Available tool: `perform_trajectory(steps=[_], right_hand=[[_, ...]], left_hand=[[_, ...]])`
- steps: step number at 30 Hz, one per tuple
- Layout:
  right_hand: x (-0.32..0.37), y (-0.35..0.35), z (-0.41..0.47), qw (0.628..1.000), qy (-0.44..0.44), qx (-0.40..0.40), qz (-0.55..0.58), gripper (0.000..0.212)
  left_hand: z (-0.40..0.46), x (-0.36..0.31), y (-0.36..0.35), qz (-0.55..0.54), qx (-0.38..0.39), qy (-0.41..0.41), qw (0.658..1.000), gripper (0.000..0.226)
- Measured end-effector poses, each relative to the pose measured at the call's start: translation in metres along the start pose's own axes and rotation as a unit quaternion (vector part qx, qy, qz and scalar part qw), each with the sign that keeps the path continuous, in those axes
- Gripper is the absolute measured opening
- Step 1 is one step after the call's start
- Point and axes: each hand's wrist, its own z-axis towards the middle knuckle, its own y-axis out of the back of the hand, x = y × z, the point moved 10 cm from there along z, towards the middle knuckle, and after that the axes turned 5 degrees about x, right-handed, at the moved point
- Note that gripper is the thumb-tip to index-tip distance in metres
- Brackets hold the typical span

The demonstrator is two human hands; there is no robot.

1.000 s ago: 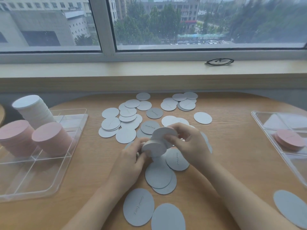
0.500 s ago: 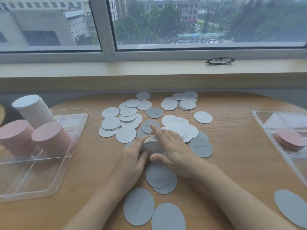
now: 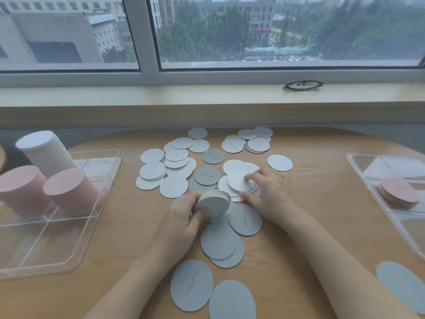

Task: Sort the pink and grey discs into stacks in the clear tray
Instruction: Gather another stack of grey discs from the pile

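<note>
Two flat grey card discs lie nearest, at the front of the round-edged wooden table, with one more grey disc at the right front edge. Behind them, a pair of overlapped grey discs sits between the forearms. Left hand: fingers curled round a small stack of grey discs, held tilted on edge just above the table; half a second ago that stack lay covered by the other hand. Right hand: has moved off the stack toward the far right, fingers now fairly straight, fingertips pressing on a pale disc atop a small overlapping heap, gripping nothing. One lettered grey disc lies just before that hand's wrist side. Bare wood runs open along the left between the hands and the left tray, and along the right toward the right tray. Clear plastic divided tray, left: near compartments hold nothing; far compartments hold two pink disc stacks and, behind them, one tall pale grey stack, leaning. Clear plastic tray, right: one low pink stack, partly cut off by the frame edge. Many loose grey discs spread across the far middle of the table, several overlapping, some lettered. Beyond the table edge, a wooden windowsill carries folded black spectacles.
</note>
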Motion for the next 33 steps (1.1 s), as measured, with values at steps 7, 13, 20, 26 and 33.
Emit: perform_trajectory(steps=[7, 13, 20, 26, 33], right_hand=[[0.006, 0.017, -0.002, 0.997, -0.001, -0.074, 0.015, 0.033], [0.005, 0.016, -0.003, 0.998, -0.013, -0.064, 0.023, 0.038], [0.01, 0.043, -0.013, 0.969, 0.036, -0.177, 0.167, 0.027], [0.031, 0.021, -0.016, 0.861, 0.066, -0.028, 0.503, 0.009], [0.049, 0.001, -0.017, 0.858, 0.099, 0.047, 0.502, 0.019]], left_hand=[[0.001, 0.001, -0.001, -0.001, 0.002, -0.006, 1.0, 0.017], [0.0, 0.002, -0.001, 0.007, 0.004, -0.002, 1.0, 0.017], [0.0, -0.001, 0.001, 0.012, 0.001, -0.002, 1.0, 0.017], [0.0, -0.002, 0.004, 0.009, -0.012, 0.0, 1.0, 0.025], [-0.001, 0.003, 0.007, 0.014, -0.027, 0.017, 0.999, 0.036]])
